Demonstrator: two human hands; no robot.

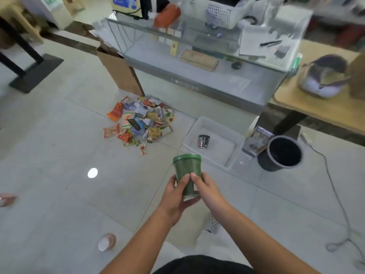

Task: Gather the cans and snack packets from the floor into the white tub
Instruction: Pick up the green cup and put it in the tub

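L hand (175, 194) + R hand (206, 187) both curl round green can (187, 171), label unreadable. 1 o'clock: tub (222, 144) w/ dark can (203, 141); 11 o'clock: packets (138, 121).

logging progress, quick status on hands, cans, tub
Holding green lidded cylindrical can in left hand and right hand. One dark can in white rectangular plastic tub. Heap of colourful snack packets on floor left of tub; nothing blocking.

Glossy pale tiled floor (59, 155); translucent white plastic tub (233, 138); brown corrugated cardboard box (120, 74); clear glass-topped display counter (197, 46); glossy crinkled foil snack packets (138, 121); matt black plastic bucket (264, 161).
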